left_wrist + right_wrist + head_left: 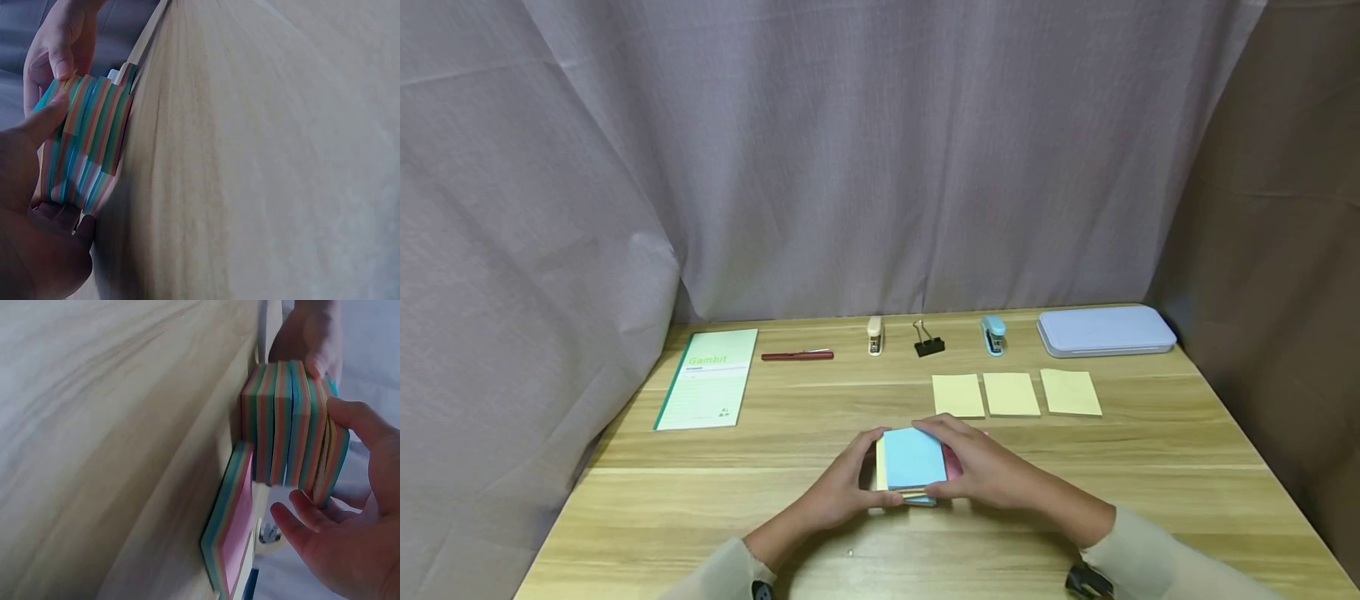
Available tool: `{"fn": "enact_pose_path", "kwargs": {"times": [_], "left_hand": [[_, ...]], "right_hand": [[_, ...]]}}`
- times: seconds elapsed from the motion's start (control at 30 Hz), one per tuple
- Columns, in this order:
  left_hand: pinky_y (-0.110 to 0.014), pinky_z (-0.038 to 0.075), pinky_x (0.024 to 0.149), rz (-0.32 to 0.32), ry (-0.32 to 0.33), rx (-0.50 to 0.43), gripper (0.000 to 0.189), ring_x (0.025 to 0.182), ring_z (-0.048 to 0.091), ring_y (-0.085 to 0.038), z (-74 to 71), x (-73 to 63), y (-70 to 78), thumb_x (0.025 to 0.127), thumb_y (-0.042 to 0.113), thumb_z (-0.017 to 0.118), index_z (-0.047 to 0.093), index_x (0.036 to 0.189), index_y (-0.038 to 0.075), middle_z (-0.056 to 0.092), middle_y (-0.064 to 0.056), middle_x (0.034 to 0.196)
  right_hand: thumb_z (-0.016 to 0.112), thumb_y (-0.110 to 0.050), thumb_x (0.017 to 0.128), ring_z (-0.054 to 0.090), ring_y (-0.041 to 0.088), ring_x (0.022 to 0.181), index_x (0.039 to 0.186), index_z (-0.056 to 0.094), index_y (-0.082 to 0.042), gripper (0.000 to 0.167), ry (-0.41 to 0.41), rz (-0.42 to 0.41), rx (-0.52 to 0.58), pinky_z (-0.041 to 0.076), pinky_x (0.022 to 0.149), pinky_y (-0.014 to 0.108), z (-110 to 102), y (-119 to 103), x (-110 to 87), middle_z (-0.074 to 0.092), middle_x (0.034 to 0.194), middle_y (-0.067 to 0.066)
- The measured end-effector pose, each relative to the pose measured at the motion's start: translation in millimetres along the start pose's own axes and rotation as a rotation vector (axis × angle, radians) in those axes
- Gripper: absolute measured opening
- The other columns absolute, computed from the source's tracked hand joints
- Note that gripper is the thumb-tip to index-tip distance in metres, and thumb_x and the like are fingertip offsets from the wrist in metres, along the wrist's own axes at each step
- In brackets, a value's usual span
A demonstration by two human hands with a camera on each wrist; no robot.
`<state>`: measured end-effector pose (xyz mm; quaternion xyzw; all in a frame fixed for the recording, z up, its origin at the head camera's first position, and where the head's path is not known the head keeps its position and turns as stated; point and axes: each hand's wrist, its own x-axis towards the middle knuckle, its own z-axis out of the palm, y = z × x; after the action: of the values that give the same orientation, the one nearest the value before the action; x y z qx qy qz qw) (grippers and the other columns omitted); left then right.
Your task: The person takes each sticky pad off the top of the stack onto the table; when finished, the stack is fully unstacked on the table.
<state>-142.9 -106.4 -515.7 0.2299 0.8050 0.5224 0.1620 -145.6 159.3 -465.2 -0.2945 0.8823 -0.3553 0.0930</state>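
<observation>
A stack of sticky note pads (914, 460) with a light-blue top sheet stands near the front middle of the table. Its edges (281, 425) show bands of pink, yellow, green and blue, and the upper pads sit slightly askew. My left hand (838, 492) grips the stack from the left, thumb in front and fingers behind. From the right, my right hand (981, 468) holds the uppermost pads between thumb and fingers. Beside the stack, partly hidden under the right hand, lies a pink-topped pad (237, 540).
Three yellow-topped pads (1011, 394) lie in a row behind the right hand. Along the back are a notebook (711, 383), a red pen (797, 356), a cream stapler (875, 336), a black binder clip (929, 345), a blue stapler (993, 335) and a pale-blue case (1107, 330).
</observation>
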Motion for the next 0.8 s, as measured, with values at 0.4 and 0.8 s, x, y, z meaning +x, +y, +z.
{"fn": "enact_pose_path", "kwargs": {"times": [0.4,0.8], "left_hand": [[-0.056,0.027,0.122,-0.024,0.019,0.072,0.092,0.148,0.034,-0.024,2.4,-1.8,1.5,0.085,0.038,0.085,0.034,0.158,0.015,0.043,-0.004,0.155],[-0.054,0.028,0.122,-0.013,0.019,0.073,0.091,0.145,0.038,-0.021,3.4,-0.2,1.2,0.084,0.038,0.086,0.035,0.157,0.015,0.045,-0.001,0.152]], "right_hand": [[0.086,-0.037,0.085,0.057,0.016,0.12,0.153,0.047,-0.016,0.082,0.087,0.035,-0.034,0.051,0.102,0.047,-31,34,-40.5,0.054,0.143,0.0],[0.086,-0.045,0.083,0.048,0.026,0.134,0.152,0.049,-0.017,0.082,0.121,0.135,-0.078,0.042,0.106,0.028,-60,77,-87.4,0.053,0.146,0.004]]}}
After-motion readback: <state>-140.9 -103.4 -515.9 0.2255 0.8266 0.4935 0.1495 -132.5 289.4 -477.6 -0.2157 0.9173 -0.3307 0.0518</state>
